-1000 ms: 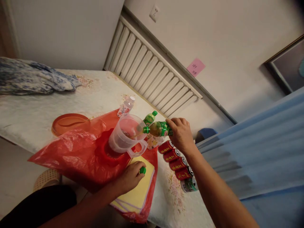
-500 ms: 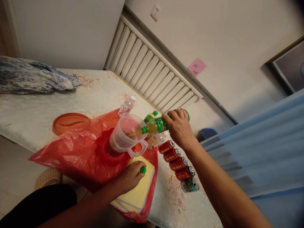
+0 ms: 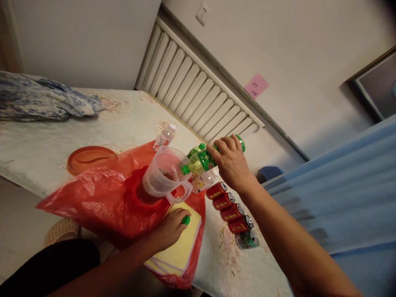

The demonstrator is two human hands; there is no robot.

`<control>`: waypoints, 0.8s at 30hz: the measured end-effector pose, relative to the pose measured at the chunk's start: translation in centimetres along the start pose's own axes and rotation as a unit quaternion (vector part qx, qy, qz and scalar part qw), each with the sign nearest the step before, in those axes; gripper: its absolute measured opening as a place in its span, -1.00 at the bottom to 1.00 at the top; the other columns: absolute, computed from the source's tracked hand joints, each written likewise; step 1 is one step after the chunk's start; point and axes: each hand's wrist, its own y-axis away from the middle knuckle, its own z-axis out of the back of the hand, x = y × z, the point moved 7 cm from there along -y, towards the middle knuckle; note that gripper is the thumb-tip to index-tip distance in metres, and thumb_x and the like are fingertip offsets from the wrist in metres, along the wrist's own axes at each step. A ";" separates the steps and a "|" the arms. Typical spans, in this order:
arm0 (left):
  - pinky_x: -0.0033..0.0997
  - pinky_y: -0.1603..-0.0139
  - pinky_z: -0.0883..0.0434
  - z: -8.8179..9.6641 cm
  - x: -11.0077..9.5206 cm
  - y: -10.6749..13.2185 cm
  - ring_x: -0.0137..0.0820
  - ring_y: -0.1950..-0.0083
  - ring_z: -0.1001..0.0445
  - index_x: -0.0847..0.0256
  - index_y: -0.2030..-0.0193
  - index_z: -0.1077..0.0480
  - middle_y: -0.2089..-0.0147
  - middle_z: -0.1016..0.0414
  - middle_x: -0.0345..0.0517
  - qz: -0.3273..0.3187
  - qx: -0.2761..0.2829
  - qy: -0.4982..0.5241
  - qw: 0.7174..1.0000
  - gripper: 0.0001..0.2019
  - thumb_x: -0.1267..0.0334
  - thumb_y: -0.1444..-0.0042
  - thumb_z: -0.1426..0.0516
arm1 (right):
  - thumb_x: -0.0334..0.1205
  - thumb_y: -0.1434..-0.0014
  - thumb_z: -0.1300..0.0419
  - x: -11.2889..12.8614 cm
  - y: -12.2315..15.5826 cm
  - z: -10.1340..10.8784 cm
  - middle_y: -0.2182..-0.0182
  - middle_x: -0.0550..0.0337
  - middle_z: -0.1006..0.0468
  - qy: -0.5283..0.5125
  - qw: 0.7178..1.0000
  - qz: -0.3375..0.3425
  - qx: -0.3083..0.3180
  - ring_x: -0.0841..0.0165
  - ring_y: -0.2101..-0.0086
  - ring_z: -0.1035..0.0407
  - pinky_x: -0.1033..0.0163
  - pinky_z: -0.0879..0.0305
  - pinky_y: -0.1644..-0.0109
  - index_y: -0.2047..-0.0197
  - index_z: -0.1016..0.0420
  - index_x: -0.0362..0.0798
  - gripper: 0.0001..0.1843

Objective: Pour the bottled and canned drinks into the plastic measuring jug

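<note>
My right hand (image 3: 230, 163) is wrapped round a green-labelled bottle (image 3: 202, 160), tilted mouth-down over a clear plastic pitcher (image 3: 163, 175). The bottle's open neck sits at the pitcher's rim, and brownish liquid lies in the pitcher's bottom. The pitcher stands on a red plastic bag (image 3: 102, 198). My left hand (image 3: 170, 227) rests on a yellow cloth (image 3: 181, 249) with its fingers pinched on a small green cap (image 3: 185, 220).
A row of red cans (image 3: 229, 206), ending in a green can (image 3: 246, 240), lies right of the pitcher. Behind it stand a second capped green bottle (image 3: 194, 150) and a clear bottle (image 3: 165, 137). An orange plate (image 3: 89, 159) and blue-patterned cloth (image 3: 46, 101) lie on the table (image 3: 46, 136).
My right hand has raised the bottle's base, tipping it more steeply, and liquid has run into the pitcher. My left hand has kept still with the cap.
</note>
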 end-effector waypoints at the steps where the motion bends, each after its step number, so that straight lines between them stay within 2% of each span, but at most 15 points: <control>1: -0.24 -0.14 -0.36 0.0 0.0 0.0 -0.26 -0.04 -0.43 0.17 0.06 -0.37 0.02 -0.51 -0.01 -0.002 -0.001 0.001 1.000 -0.67 0.45 -0.04 -0.02 | -0.48 -0.29 -0.07 0.0 0.0 0.0 0.01 0.04 -0.46 -0.002 1.000 0.000 -0.001 0.11 -0.08 -0.16 -0.22 0.08 -0.39 -0.14 -0.44 0.04 -0.59; 13: -0.25 -0.14 -0.36 0.0 0.1 0.0 -0.27 -0.04 -0.43 0.15 0.07 -0.37 0.03 -0.51 -0.04 -0.001 -0.004 -0.002 1.000 -0.67 0.48 -0.03 -0.02 | -0.45 -0.31 -0.06 0.0 -0.2 0.1 0.04 0.08 -0.45 0.013 1.000 -0.001 0.000 0.11 -0.07 -0.15 -0.23 0.06 -0.38 -0.11 -0.45 0.11 -0.60; 19: -0.26 -0.12 -0.36 -0.4 0.7 -0.1 -0.28 -0.02 -0.44 0.14 0.04 -0.38 0.03 -0.50 -0.06 -0.010 -0.007 0.004 1.000 -0.64 0.48 -0.03 -0.02 | -0.48 -0.29 -0.07 0.0 -0.2 0.0 0.03 0.05 -0.44 -0.026 1.000 -0.011 0.004 0.08 -0.08 -0.14 -0.29 0.06 -0.36 -0.13 -0.44 0.12 -0.57; 24: -0.26 -0.09 -0.37 -0.3 0.6 -0.2 -0.28 0.01 -0.43 0.17 0.04 -0.38 0.05 -0.49 -0.04 -0.005 -0.001 0.004 1.000 -0.63 0.49 -0.01 -0.02 | -0.47 -0.29 -0.07 0.1 -0.2 -0.1 0.02 0.06 -0.44 -0.022 1.000 -0.013 0.004 0.10 -0.08 -0.15 -0.26 0.09 -0.37 -0.12 -0.44 0.11 -0.58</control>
